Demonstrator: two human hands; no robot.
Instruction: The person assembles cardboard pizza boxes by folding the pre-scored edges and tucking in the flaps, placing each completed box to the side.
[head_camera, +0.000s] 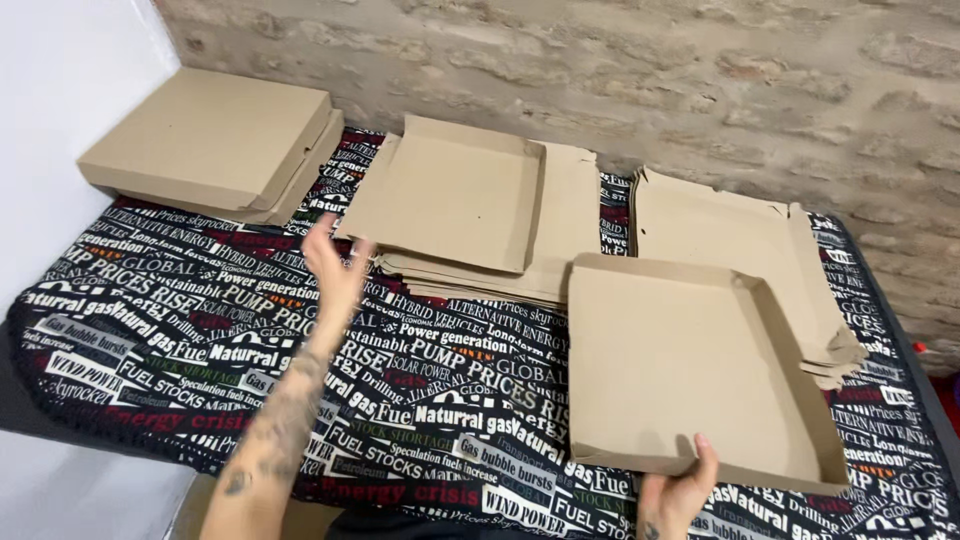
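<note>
A folded brown cardboard tray (680, 360) with raised sides lies on the printed cloth at the right. My right hand (678, 492) grips its near edge, thumb over the rim. My left hand (335, 268) is open with fingers spread, holding nothing, raised just in front of the left corner of a stack of flat cardboard blanks (470, 205). The top blank has one side folded up.
Two closed flat cardboard boxes (215, 140) are stacked at the back left corner against the white wall. Another stack of flat blanks (740, 235) lies behind the tray. A rough stone wall (600, 70) runs along the back. The black cloth (200, 310) covers the surface.
</note>
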